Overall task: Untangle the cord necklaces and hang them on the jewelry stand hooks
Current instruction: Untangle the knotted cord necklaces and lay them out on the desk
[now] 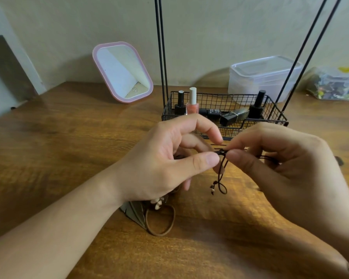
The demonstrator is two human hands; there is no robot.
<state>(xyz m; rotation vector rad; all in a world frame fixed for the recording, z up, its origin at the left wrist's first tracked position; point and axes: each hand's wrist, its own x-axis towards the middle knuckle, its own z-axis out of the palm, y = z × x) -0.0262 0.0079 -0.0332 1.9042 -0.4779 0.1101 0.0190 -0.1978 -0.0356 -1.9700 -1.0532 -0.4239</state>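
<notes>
Untangling looks underway, hanging not begun: left hand (pixel 169 158) and right hand (pixel 286 168) pinch a dark cord (pixel 222 172) at frame centre, while a tan necklace (pixel 161 220) lies lower centre. Stand rods (pixel 161 57) show no necklaces; hooks are out of frame.

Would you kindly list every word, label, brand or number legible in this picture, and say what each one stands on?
No text here can be read with certainty.
Lying black bottle in the wire basket: white lettering, too blurred to read.
Pink-framed mirror: small round emblem near its lower corner, too small to read.
Bag at far right: colourful print, nothing legible.
</notes>
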